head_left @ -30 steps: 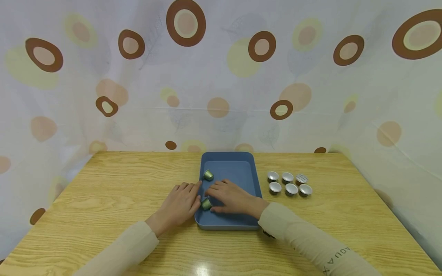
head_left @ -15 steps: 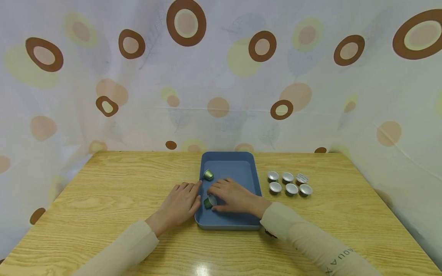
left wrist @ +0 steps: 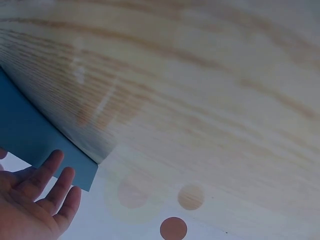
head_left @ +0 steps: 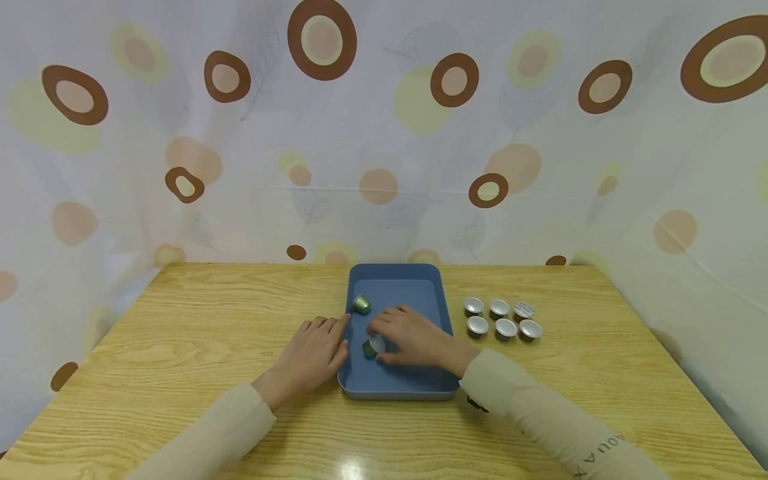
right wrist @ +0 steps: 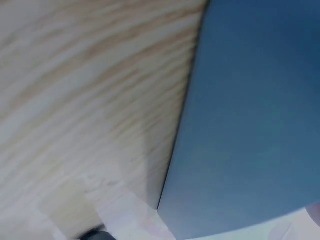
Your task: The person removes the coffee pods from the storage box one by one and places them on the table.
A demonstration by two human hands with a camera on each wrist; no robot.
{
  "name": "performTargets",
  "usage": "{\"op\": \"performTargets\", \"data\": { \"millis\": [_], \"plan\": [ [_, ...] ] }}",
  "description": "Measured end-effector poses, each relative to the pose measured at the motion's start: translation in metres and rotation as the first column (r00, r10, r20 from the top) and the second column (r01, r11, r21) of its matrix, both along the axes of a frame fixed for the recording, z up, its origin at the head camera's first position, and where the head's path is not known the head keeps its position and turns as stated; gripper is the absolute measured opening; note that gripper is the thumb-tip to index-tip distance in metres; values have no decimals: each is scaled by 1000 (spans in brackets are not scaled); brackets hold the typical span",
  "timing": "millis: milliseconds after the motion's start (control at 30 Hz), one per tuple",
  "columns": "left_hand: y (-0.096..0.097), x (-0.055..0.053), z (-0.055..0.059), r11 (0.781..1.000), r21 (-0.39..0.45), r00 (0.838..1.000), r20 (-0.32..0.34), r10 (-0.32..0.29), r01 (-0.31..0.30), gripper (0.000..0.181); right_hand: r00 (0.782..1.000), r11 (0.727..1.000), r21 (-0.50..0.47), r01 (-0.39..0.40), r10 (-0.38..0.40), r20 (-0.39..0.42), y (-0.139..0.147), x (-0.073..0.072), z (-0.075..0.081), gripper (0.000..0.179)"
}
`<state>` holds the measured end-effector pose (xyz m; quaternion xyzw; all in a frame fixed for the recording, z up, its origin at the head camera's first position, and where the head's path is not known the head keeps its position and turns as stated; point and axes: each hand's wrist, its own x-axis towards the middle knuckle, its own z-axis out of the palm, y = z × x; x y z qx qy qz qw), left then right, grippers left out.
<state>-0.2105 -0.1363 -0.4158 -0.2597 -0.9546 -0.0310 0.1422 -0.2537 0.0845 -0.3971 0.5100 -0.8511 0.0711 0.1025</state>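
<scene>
A blue tray [head_left: 414, 293] lies on the wooden table. My right hand [head_left: 414, 338] reaches over its right side and pinches a green coffee capsule [head_left: 371, 348] between thumb and fingers, the pale lid facing the palm. Another green coffee capsule [head_left: 362, 304] lies tipped inside the tray by the left wall. My left hand [head_left: 312, 357] touches the tray's left rim with its fingers extended. In the left wrist view these fingers [left wrist: 62, 187] show against the tray's outer wall [left wrist: 40, 135]. Only the tray's side [right wrist: 240, 125] fills the right wrist view; the right fingers are hidden there.
Right of the tray, several coffee capsules stand lid up in two rows, among them a silver-lidded capsule [head_left: 506, 328] and one with a printed lid [head_left: 524, 310]. A patterned curtain [head_left: 384, 133] hangs behind the table [head_left: 198, 333].
The right hand has drawn the pinched capsule rightward, away from the tray's left wall, and turned its lid into view. The left hand and the other capsules stay put.
</scene>
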Motion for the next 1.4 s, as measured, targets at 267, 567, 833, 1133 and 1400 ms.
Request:
{"op": "performTargets", "data": {
  "millis": [267, 567, 833, 1133, 1400],
  "plan": [
    [0, 0, 1, 1000, 9, 1000, 13, 2, -2, 45, 999, 1000, 17, 24, -23, -22, 9, -1, 1, 35],
    [2, 1, 4, 1000, 15, 1000, 27, 11, -12, 45, 997, 998, 9, 55, -55, -50, 22, -1, 2, 34],
    [3, 1, 3, 999, 28, 999, 44, 17, -18, 44, 994, 998, -7, 55, -55, -90, 36, 0, 6, 34],
    [2, 0, 2, 999, 31, 1000, 26, 13, -14, 44, 991, 993, 12, 115, -114, -69, 51, 3, 13, 32],
    [2, 0, 1, 1000, 27, 1000, 18, 16, -16, 44, 986, 989, -2, 145, -144, -79, 66, 3, 16, 31]
  ]
}}
